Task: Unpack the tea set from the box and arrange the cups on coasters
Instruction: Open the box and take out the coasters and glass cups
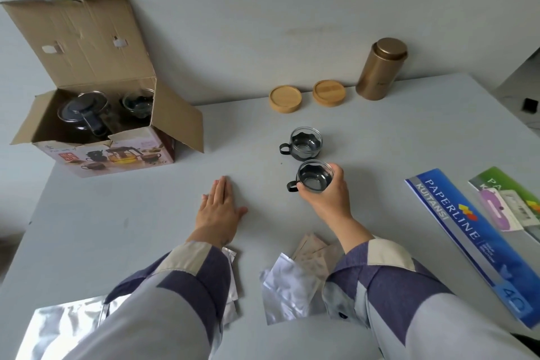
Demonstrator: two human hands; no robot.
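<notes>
1. Right now I see the right hand (324, 196) w/ fingers (339, 172) curled round a glass cup (315, 177), gripping it by the rim & side, handle pointing left.
2. Left hand (217, 210) lies flat on the bench (409, 131), fingers straight & close together, holding nothing.
3. Second cup (305, 143) stands just beyond the held one, close but apart.
4. Two wooden coasters (285, 97) (329, 92) sit side by side further back, both bare, beside a gold tin (380, 69).
5. Box (96, 114) is open at far left; teapot (84, 114) & another cup (138, 103) inside.
6. Foil pouches (289, 289) near the sleeves; blue receipt book (473, 242) at right.
</notes>
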